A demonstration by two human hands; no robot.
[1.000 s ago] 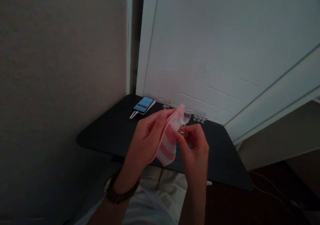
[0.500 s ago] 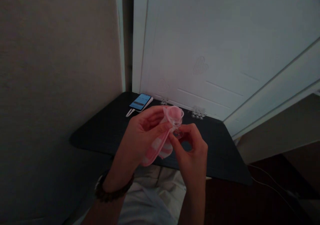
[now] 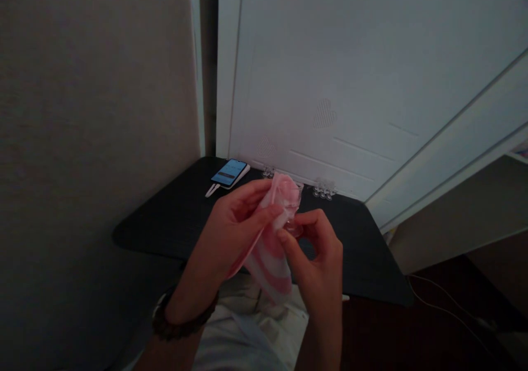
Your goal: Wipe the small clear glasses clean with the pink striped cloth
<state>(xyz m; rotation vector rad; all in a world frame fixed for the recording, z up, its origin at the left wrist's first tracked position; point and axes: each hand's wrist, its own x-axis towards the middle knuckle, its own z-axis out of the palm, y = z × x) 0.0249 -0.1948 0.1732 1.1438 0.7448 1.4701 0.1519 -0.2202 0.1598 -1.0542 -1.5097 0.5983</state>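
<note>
In the head view, I'm watching the left hand (image 3: 231, 225) pinching a pink-and-white cloth (image 3: 274, 266), part of which is sitting bunched inside a clear stemmed glass (image 3: 293, 209). The right hand (image 3: 319, 250) is pinching that glass low down in a narrow grip, above the dark tabletop (image 3: 165, 222).

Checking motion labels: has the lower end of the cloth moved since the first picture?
Yes, downward in view: the lower end of the pink-and-white cloth, then about level with the black table front edge, now shows clearly below it.
</note>
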